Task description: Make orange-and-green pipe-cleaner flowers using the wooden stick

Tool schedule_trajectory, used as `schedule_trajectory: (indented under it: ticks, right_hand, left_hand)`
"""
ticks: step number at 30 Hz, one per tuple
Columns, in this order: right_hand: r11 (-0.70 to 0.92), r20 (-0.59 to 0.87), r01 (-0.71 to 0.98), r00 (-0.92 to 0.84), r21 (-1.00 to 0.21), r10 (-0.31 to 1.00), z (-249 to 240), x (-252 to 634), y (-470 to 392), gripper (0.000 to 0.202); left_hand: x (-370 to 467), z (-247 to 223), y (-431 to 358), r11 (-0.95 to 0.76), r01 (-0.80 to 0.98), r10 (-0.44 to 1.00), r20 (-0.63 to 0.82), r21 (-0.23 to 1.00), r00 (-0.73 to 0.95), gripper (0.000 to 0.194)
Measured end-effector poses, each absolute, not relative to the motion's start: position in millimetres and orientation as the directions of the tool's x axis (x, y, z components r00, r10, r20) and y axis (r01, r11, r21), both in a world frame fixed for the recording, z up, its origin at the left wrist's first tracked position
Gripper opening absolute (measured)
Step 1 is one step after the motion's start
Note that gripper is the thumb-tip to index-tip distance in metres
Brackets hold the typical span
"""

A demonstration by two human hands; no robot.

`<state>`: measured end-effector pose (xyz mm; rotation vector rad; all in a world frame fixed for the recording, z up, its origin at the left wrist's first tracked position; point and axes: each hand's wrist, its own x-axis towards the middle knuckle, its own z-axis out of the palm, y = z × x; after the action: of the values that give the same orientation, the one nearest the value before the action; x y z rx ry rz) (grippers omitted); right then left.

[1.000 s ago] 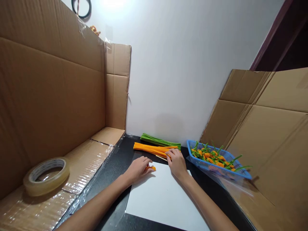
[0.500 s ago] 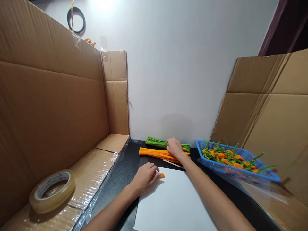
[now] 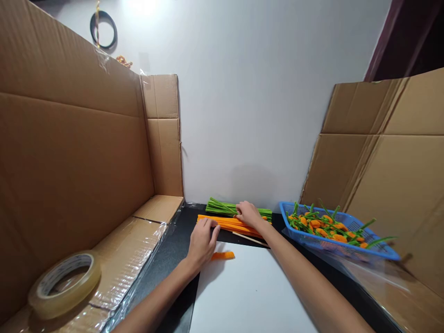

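Over the back of the table, my right hand (image 3: 249, 213) has its fingers curled down onto a bundle of green pipe cleaners (image 3: 220, 206), pinching at them; the fingertips are partly hidden. My left hand (image 3: 203, 240) hovers at the left end of the orange pipe cleaners (image 3: 239, 225), thumb apart from the fingers, nothing visible in it. A short flat orange pipe-cleaner piece (image 3: 223, 255) lies on the white board (image 3: 253, 291), just right of my left wrist. Between the orange bundle and the board rests a thin pale stick (image 3: 248, 238).
A blue basket (image 3: 286, 217) at the right holds several orange flowers with green stems. At the left, a roll of clear tape (image 3: 65, 284) lies on cardboard. Cardboard walls (image 3: 76, 138) stand on both sides, and a white wall (image 3: 243, 101) closes the back.
My left hand has let go of the orange piece and moved up and left to the orange bundle. My right hand stays on the green bundle, whose left ends have spread.
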<state>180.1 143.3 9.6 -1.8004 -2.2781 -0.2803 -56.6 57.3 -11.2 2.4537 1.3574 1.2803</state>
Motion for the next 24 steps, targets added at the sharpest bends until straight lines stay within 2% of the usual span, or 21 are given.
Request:
schedule_trajectory:
  ticks: [2,4,5,7,10,19,24]
  right_hand:
    - [0.254,0.290,0.967,-0.248,0.016,0.924,12.5,183.2,145.3,0.019]
    - [0.275,0.286,0.961,-0.270,0.021,0.920,15.3,185.6,147.2,0.020]
    - [0.286,0.284,0.958,-0.280,0.023,0.917,16.5,186.3,147.8,0.020]
    - [0.306,0.282,0.952,-0.301,0.027,0.911,18.4,186.7,148.3,0.019]
    - [0.330,0.287,0.944,-0.324,0.029,0.902,19.5,186.4,148.2,0.016]
    - [0.357,0.283,0.934,-0.338,-0.013,0.897,11.4,205.7,151.8,0.020]
    - [0.345,0.318,0.939,-0.325,-0.006,0.891,8.1,215.5,141.7,0.018]
  left_hand:
    - [-51.9,0.6,76.6,-0.633,0.732,0.648,0.690,0.251,0.323,0.019]
    - [-46.2,13.2,98.3,-0.631,0.769,0.592,0.705,0.103,0.391,0.031]
    - [-43.2,19.0,108.7,-0.633,0.773,0.588,0.673,0.038,0.449,0.036]
    - [-37.8,28.3,126.8,-0.642,0.766,0.644,0.518,-0.033,0.563,0.032]
    - [-33.6,35.5,144.3,-0.656,0.755,0.679,0.421,-0.019,0.601,0.018]
    - [-49.4,43.1,153.9,-0.597,0.778,0.791,0.302,0.194,0.532,0.037]
    - [-51.0,46.6,162.9,-0.488,0.798,0.873,0.216,0.354,0.438,0.029]
